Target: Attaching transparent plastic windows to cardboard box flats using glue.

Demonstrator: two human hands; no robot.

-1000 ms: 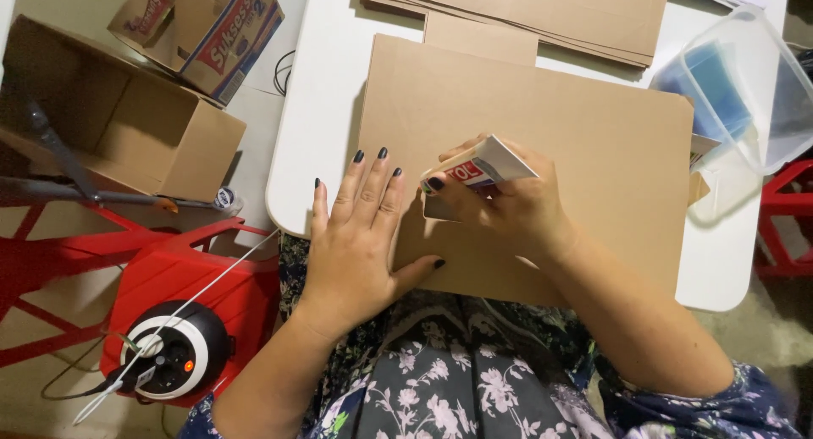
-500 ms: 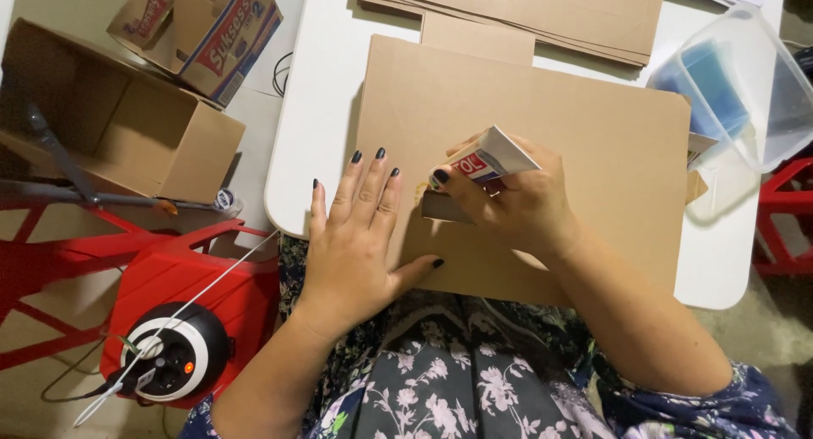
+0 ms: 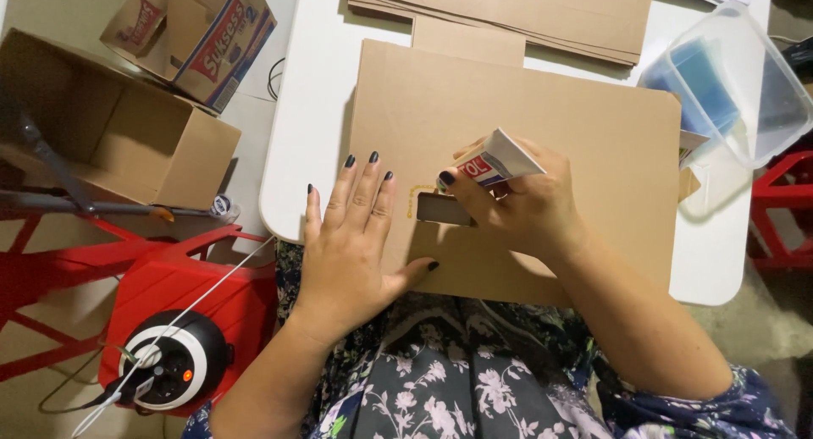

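Squeezing a glue tube [image 3: 495, 161] in the right hand [image 3: 525, 210], nozzle down by a small rectangular cutout [image 3: 444, 209] in the cardboard sheet [image 3: 550, 126]. Left hand [image 3: 356, 236] lies flat and spread, gripping nothing, pinning the sheet on the white table [image 3: 309, 109].

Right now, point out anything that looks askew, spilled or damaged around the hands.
Nothing is spilled or damaged. The left hand lies flat on the cardboard sheet, the right hand holds a glue tube at its rectangular cutout. The only oddity: the sheet overhangs the white table onto the lap.
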